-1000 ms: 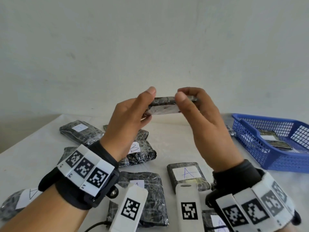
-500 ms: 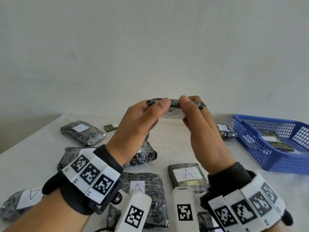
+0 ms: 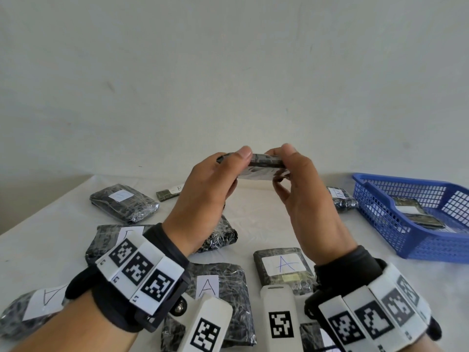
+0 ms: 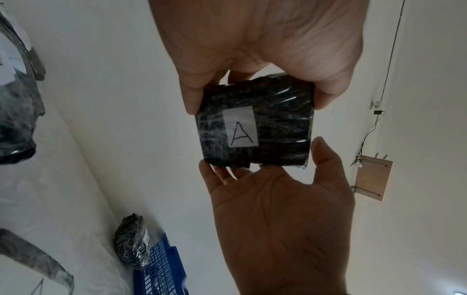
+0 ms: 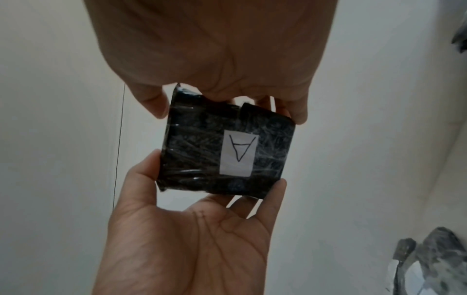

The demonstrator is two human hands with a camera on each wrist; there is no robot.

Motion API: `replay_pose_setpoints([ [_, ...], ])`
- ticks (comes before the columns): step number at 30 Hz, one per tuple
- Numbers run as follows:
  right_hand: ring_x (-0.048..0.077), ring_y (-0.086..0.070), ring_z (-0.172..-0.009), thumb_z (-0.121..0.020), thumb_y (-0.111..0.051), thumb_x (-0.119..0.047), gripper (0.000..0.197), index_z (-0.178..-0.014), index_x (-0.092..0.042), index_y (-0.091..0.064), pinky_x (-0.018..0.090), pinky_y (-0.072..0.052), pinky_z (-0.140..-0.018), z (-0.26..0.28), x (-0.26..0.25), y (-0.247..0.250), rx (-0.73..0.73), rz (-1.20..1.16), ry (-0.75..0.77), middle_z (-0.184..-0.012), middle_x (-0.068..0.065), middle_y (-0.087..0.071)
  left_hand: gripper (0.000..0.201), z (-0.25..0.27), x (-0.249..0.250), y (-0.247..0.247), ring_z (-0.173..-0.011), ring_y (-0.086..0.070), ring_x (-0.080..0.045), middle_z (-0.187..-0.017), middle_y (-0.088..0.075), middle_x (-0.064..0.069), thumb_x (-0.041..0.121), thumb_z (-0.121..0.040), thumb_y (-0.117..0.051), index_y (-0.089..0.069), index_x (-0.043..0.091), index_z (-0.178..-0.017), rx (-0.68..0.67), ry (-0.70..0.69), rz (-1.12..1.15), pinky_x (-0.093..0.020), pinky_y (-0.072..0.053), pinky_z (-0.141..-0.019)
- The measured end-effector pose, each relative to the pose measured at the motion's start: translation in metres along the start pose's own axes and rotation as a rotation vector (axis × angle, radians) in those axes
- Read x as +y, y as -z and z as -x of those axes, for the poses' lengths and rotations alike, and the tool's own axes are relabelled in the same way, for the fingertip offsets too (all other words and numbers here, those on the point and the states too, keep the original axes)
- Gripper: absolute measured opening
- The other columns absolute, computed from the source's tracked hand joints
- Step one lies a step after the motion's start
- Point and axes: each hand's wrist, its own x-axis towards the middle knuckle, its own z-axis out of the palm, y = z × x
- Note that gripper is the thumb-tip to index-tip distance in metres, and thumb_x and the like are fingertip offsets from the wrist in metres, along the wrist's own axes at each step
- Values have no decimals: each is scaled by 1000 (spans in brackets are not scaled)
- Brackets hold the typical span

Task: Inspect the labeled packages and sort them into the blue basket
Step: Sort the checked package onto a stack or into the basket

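both hands pinch one wrapped package (image 4: 255,127) | label "A" (only wrist views show it) | left hand (image 3: 203,189) | right hand (image 3: 307,199)

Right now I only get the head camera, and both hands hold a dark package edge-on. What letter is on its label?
Observer: The left wrist camera sees the package from below, and its white label reads A.
Visitor: So the label faces down?
Observer: Yes, toward the palms. The left hand pinches one edge and the right hand pinches the opposite edge.
Visitor: Is there anything beyond the hands that I'm missing?
Observer: A wooden board with metal brackets is fixed to the wall.
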Motion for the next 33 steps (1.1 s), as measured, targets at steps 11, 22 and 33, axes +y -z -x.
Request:
replay_pose_setpoints([
  [11,21,-77,-79,-92,-67,9,52,-141,4,-47,26,-62,-68,-13,-4,18,181,-412,-301,-97,20,-76,76,-7,-7,17,-120,-65,-11,-127,-66,4,48,-69,-74,-57,23,-139,-12,4,-104,-44,-53,-106],
  [22,0,-72,-93,-98,-58,-55,30,-112,-31,-70,26,-52,-88,-5,-8,10,28,61,-157,-101,-12,-77,23,-9,-14,14,-113,-71,-21,-117,-76,-7,1,-99,-61,-65,7,-121,3,-42,-133,-37,-55,-103],
  [33,15,-50,-81,-88,-60,-59,38,-91,-22,-53,44,-47,-84,-2,-8,-6,28,13,-54,-84,-1,-52,32,-2,-15,-5,-101,-68,-23,-102,-71,-13,33,-101,-51,-63,3,-109,9,-147,96,-35,-53,-94],
])
